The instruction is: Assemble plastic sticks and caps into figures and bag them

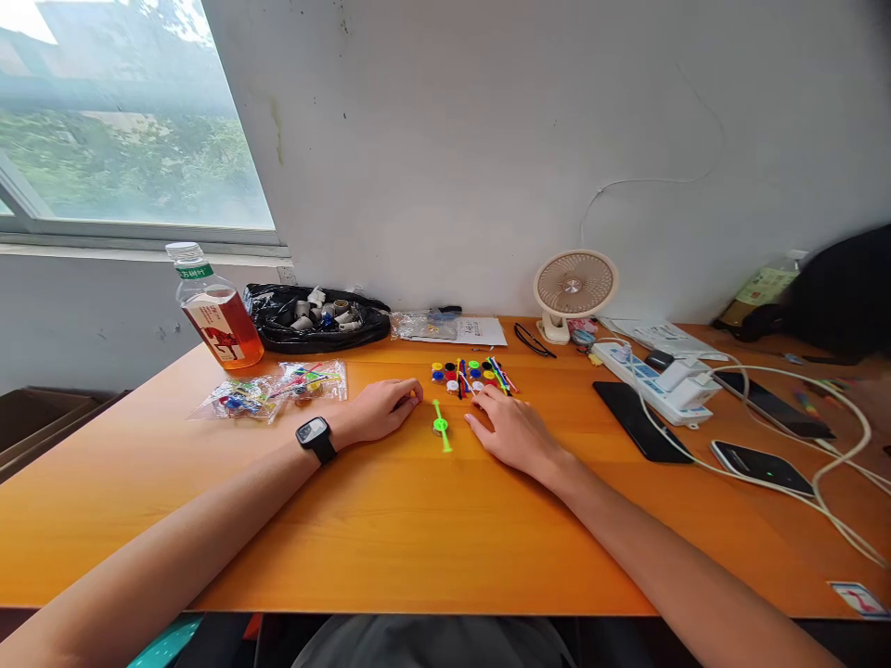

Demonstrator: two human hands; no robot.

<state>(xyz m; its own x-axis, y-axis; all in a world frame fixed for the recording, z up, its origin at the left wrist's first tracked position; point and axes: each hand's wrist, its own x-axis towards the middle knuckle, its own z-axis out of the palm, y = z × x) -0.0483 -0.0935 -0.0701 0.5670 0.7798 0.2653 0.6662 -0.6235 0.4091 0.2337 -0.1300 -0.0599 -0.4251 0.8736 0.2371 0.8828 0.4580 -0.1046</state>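
My left hand rests on the table with its fingers curled in, and I see nothing held in it; a black watch is on that wrist. Flat on the wood lies my right hand, thumb apart from the fingers, fingertips beside a group of small coloured discs and thin coloured sticks. Between both hands is a bright green bar with a round middle, like a small spinner, touched by neither hand. Clear plastic bags with similar coloured parts lie left of my left hand.
A bottle of amber drink stands at the back left, beside a black bag of grey pieces. A small fan is at the wall. On the right are a black tablet-like slab, a power strip, a phone and looping white cables.
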